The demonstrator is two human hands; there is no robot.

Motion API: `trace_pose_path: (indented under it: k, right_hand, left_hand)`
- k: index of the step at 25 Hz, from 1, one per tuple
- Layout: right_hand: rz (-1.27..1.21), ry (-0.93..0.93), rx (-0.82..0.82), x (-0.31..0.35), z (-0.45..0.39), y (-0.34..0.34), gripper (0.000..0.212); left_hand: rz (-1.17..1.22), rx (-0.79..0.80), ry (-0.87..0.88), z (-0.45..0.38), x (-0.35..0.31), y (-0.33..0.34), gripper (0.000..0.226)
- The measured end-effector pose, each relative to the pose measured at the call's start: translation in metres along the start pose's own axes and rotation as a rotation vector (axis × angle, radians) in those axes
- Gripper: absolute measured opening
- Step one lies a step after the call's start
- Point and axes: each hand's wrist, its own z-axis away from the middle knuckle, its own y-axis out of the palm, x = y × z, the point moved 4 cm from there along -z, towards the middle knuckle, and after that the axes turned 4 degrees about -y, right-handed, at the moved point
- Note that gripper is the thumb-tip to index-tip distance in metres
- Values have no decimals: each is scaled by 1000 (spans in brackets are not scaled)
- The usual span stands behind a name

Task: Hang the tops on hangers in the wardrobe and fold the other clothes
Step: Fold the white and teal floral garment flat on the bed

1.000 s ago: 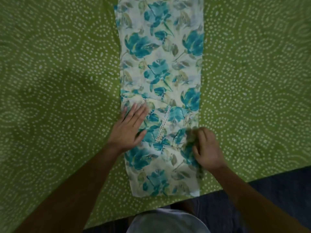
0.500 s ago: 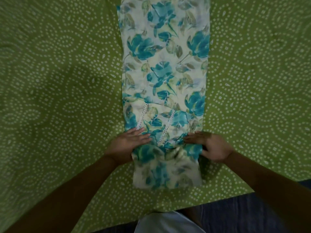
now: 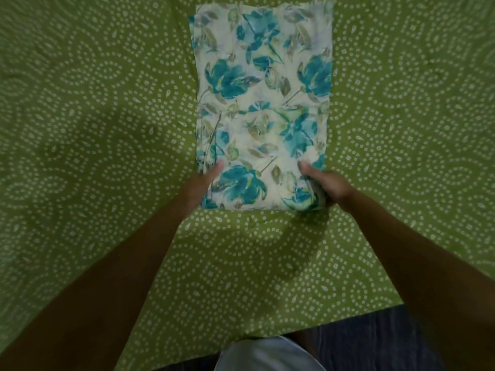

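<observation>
On the green dotted bedspread (image 3: pixel 107 129) in front of me lies the floral garment (image 3: pixel 262 103), doubled into a long rectangle. I judge I am mid-fold. My left hand (image 3: pixel 203 183) and right hand (image 3: pixel 325 187) each grip 1 near corner, thumbs on top, fingers curled beneath. Next I should carry this near edge evenly to the far edge, keeping the sides aligned.

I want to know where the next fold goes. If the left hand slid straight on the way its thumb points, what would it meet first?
Only more of the floral garment, which the left hand already holds, as far as one view shows.
</observation>
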Motion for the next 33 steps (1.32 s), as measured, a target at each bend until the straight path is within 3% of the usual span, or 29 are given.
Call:
trace_pose_path:
  k: [3, 5, 8, 11, 12, 14, 16, 17, 18, 20, 23, 25, 27, 31, 33]
  right_hand:
    - [-38, -129, -122, -38, 25, -6, 33]
    - [-96, -91, -137, -68, 43, 0, 30]
    - [-102, 2, -114, -104, 64, 22, 23]
    - [-7, -155, -292, -105, 77, 21, 16]
    - [151, -289, -354, -97, 80, 13, 22]
    - [797, -644, -372, -80, 77, -2, 64]
    - [1420, -933, -250, -74, 61, -14, 84]
    - [1608, -1002, -171, -73, 51, -17, 86]
    - [1712, -1044, -121, -68, 40, -18, 86]
    - [1792, -1102, -124, -49, 18, -10, 83]
    - [1824, -1144, -107, -23, -16, -5, 72]
    - [1689, -1110, 106, -12, -27, -9, 71]
    - [1347, -919, 205, 1, -30, -15, 63]
    - [489, -398, -130, 57, -39, -30, 20]
    - [237, -178, -131, 73, -52, -30, 19]
  left_hand:
    - [-71, -146, 15, 36, 33, -10, 27]
    - [-88, -170, 34, 52, 50, -12, 11]
    - [-193, -194, 10, 63, 75, -16, 13]
    - [-382, -334, 128, 66, 75, -23, 18]
    - [-546, -401, 270, 69, 64, -27, 20]
    - [-1083, -380, 706, 74, 36, -30, 40]
    - [-1624, -85, 1161, 71, 30, -34, 64]
    - [-1768, 34, 1286, 65, 29, -38, 68]
    - [-1848, 101, 1325, 53, 25, -40, 67]
    - [-1918, 87, 1262, 22, 5, -31, 70]
    - [-2026, 137, 1169, -18, -24, -16, 103]
    - [-1931, 248, 1215, -25, -28, -17, 96]
    - [-1528, 317, 1109, -28, -28, -24, 68]
    - [-597, 119, 378, -45, -65, -30, 20]
    - [-364, 148, 207, -62, -83, -35, 31]
